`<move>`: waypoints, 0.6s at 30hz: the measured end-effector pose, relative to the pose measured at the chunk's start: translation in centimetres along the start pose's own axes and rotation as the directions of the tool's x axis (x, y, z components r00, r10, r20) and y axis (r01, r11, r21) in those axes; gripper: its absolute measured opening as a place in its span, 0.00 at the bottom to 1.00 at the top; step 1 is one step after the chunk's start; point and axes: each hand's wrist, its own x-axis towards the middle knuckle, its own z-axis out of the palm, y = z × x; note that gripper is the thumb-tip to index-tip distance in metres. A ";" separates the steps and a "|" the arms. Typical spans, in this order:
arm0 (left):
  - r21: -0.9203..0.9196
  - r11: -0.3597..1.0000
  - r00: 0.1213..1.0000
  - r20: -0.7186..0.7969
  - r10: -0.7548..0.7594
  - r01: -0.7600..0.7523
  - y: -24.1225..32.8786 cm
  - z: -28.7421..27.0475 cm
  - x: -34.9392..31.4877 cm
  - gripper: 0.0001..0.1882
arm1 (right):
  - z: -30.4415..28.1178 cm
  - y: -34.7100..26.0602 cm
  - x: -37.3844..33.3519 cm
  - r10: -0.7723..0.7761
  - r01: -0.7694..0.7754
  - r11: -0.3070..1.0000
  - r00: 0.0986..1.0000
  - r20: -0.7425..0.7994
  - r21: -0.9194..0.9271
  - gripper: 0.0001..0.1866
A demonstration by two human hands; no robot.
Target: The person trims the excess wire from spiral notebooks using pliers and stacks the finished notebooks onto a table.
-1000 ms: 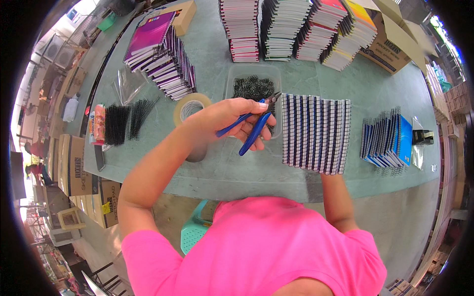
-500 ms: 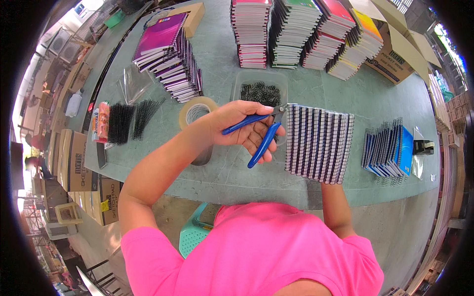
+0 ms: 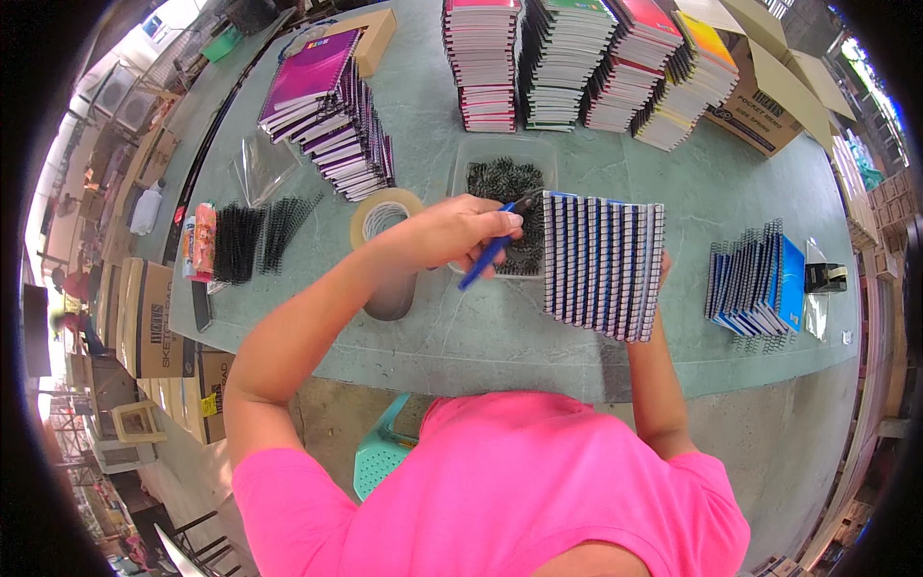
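Note:
My left hand (image 3: 464, 231) is closed around blue-handled wire cutters (image 3: 486, 260). Their dark jaws are beside the top left corner of a stack of spiral-bound notebooks (image 3: 604, 269). That stack stands with its rows of wire coils facing me, and strips of blue cover show between them. Behind it is my right hand (image 3: 664, 266), gripping the stack from the right; most of its fingers are hidden. Under the cutters is a clear plastic tub (image 3: 463, 159) of black coil clippings (image 3: 505, 176).
Purple notebooks (image 3: 312, 72) lean at the far left, near a tape roll (image 3: 361, 223) and black spiral coils (image 3: 237, 242). Tall notebook stacks (image 3: 484, 72) and an open carton (image 3: 760, 111) line the back. Blue notebooks (image 3: 755, 288) and a tape dispenser (image 3: 825, 278) sit right.
My left fingers have closed the cutters' handles, which were spread apart. The notebook stack has shifted slightly left and up, and the cutters have moved a little left with it.

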 end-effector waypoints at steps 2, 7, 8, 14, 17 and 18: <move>-0.320 0.942 0.988 0.145 -0.060 0.104 0.3 0.2 0.0 0.24 | 0.0 0.0 0.0 0.002 -0.002 1.000 1.000 0.000 0.004 0.33; -0.532 0.813 0.958 0.267 -0.105 0.237 -0.1 0.6 0.5 0.23 | 0.2 0.3 0.1 0.025 -0.025 1.000 1.000 0.005 -0.001 0.34; -0.175 0.984 0.998 0.051 -0.026 0.034 0.0 1.0 0.4 0.22 | 0.2 0.4 0.1 0.028 -0.028 1.000 1.000 0.007 0.000 0.34; 0.635 0.766 0.946 -0.178 0.272 -0.100 -0.5 1.2 0.8 0.21 | 0.0 0.0 0.7 0.032 -0.032 0.999 0.999 -0.032 -0.012 0.35; -0.224 0.969 0.991 0.109 -0.083 0.106 0.4 0.7 0.2 0.24 | 0.3 0.3 0.5 0.018 -0.019 1.000 0.997 -0.070 -0.023 0.35; -0.287 0.949 0.983 0.158 -0.092 0.135 0.4 0.7 0.2 0.24 | 0.3 0.5 0.4 0.008 -0.010 1.000 0.997 -0.078 -0.026 0.36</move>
